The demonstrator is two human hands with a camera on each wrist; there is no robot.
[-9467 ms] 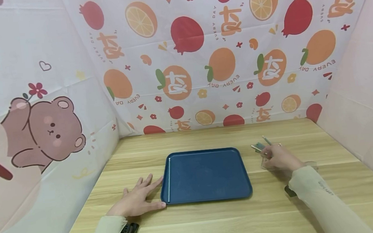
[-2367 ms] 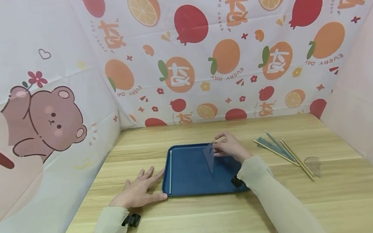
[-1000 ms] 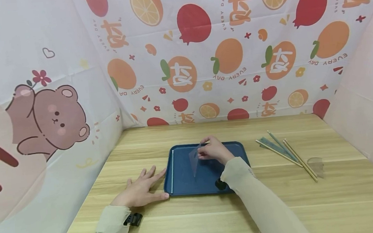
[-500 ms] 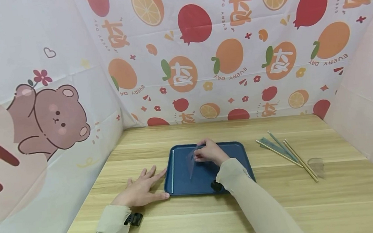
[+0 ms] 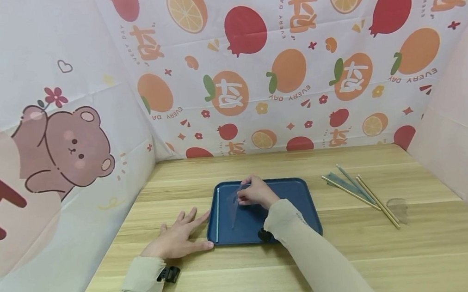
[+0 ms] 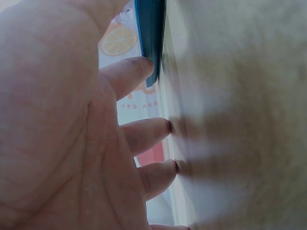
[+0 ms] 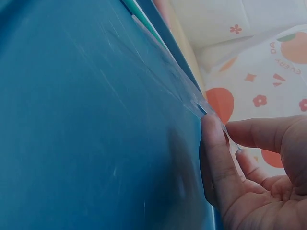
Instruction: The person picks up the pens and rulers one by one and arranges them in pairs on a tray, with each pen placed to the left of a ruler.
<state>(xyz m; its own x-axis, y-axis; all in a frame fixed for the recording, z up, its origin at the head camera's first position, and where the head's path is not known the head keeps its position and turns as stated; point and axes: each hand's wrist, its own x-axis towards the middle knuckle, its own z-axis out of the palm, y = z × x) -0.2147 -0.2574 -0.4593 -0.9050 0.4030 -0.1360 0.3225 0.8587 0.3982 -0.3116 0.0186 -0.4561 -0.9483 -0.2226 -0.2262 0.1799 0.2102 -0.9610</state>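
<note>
My right hand [image 5: 257, 194] pinches a clear triangular set square [image 5: 232, 211] between thumb and fingers, tilted over the left half of a blue tray [image 5: 283, 236]. In the right wrist view, the set square [image 7: 168, 72] slants over the tray floor, its far tip close to a green pencil [image 7: 144, 21]. That pencil [image 5: 217, 217] lies along the tray's left side. My left hand [image 5: 178, 240] rests spread on the table, thumb and index finger at the tray's left edge. In the left wrist view a fingertip [image 6: 144, 67] touches the tray's outer wall [image 6: 152, 38].
Right of the tray, two gold pencils [image 5: 377, 201], a green pencil [image 5: 343, 173] and a greenish ruler [image 5: 337, 181] lie crossed on the wooden table [image 5: 245, 279]. A clear protractor [image 5: 398, 210] lies beside them. Printed cloth walls [image 5: 174, 137] stand behind and at both sides.
My right hand, earlier among the stationery on the right, now holds the set square over the tray and has drifted left toward the pencil. My left hand stays at the tray's edge.
</note>
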